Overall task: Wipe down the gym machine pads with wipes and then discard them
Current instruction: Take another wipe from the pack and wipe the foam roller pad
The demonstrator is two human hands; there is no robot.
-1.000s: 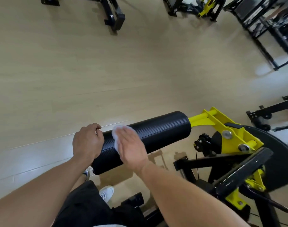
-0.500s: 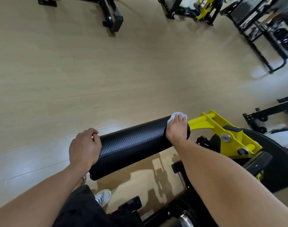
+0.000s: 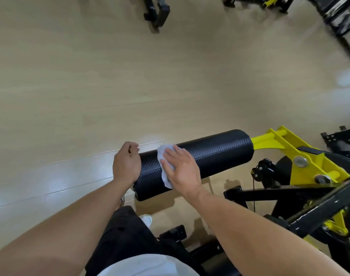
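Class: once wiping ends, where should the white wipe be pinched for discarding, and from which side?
Pinch the white wipe at its bare left edge, from the roller's free end; the right hand lies flat over the rest, pressing it onto the black cylindrical roller pad.

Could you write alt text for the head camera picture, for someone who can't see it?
Seen from above, a person's right hand presses a white wipe flat against a black roller pad on a yellow and black gym machine. The left hand grips the pad's free end. Pale wood floor lies beyond.
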